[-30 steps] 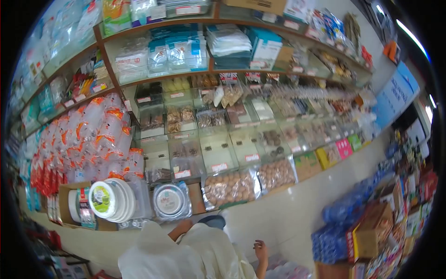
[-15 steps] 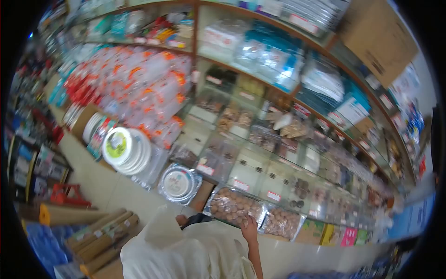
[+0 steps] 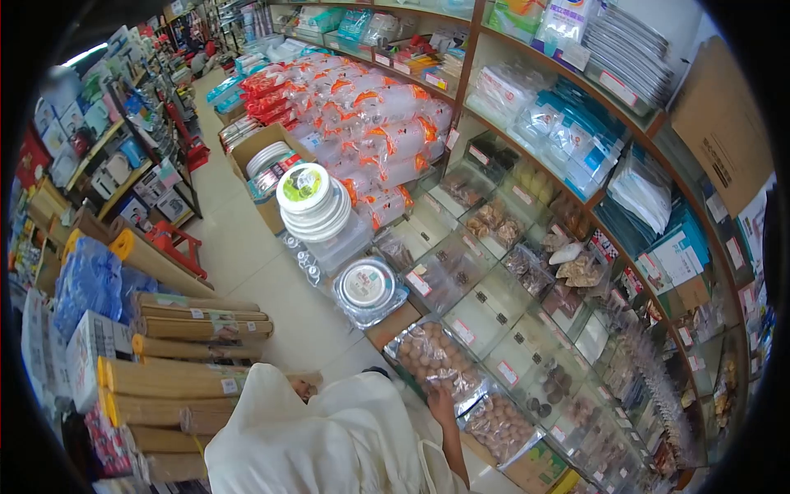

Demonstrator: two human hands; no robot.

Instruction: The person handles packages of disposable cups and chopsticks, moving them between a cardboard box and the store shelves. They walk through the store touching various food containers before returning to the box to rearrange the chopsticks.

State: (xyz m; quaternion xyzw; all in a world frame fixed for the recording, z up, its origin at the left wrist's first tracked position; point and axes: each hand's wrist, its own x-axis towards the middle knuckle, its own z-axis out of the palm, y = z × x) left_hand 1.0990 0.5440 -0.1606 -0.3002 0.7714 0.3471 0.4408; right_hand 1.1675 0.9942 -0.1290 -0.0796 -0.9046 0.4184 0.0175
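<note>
At the lower centre my right hand reaches to the near edge of a clear bag of round brown items; whether it grips the bag is too small to tell. A second bag of similar round items lies just beyond its right side. My left hand shows partly at the left edge of the white garment, its fingers unclear. Left of the first bag, a wrapped stack of round containers rests by the glass compartments.
White round tubs stand beside a heap of orange-and-clear packages. Rolled brown mats lie at the lower left, near a red stool. Shelves with blue packages rise at the upper right.
The view has turned left, shifting the shelves and bags rightward and showing more of the aisle and mats. My right hand's fingers look less spread than before.
</note>
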